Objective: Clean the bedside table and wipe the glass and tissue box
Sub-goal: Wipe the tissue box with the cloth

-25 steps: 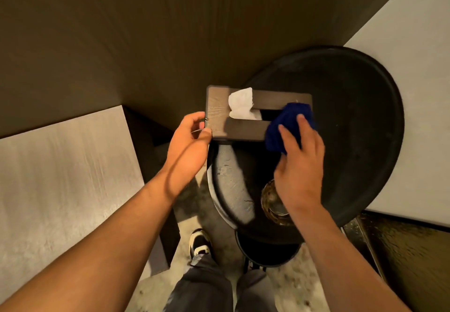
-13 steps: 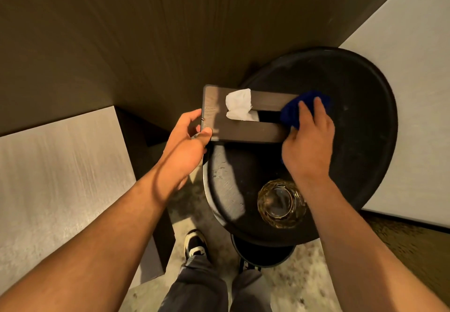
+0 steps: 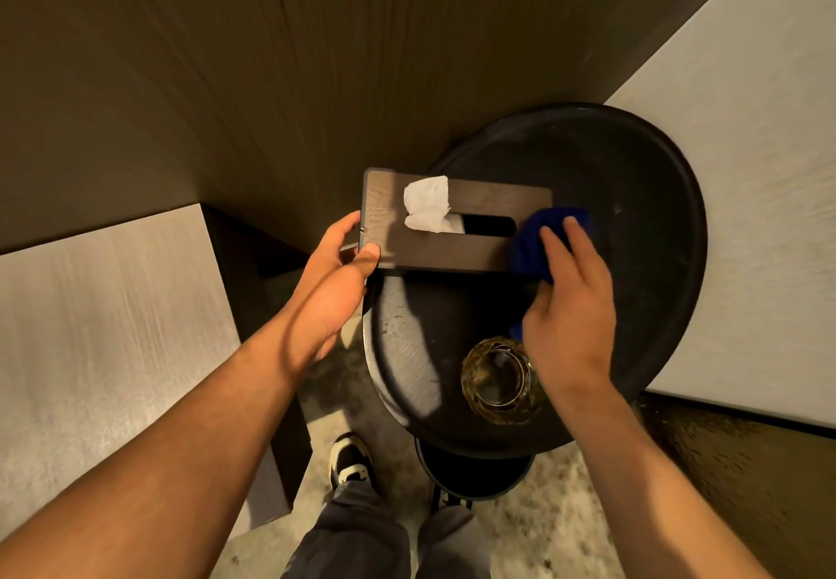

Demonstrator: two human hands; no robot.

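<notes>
A: Round black bedside table (image 3: 633, 180); tissue box (image 3: 452, 248) at its far-left edge, amber glass (image 3: 500, 379) near front.
B: Left hand (image 3: 334, 280) pinches box's left end. Right hand (image 3: 565, 302), fingers flat, presses blue cloth (image 3: 529, 243) on box's right end.

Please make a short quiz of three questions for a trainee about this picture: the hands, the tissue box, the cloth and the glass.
1. True or false: the glass stands on the table, nearer the person than the tissue box.
2. Which hand presses the blue cloth against the box? A) left hand B) right hand C) neither
3. Fill in: a white ____ sticks out of the slot in the top of the box.

Key:
1. True.
2. B. The right hand holds the cloth at the box's right end; the left hand grips the box's left end.
3. tissue.
</notes>
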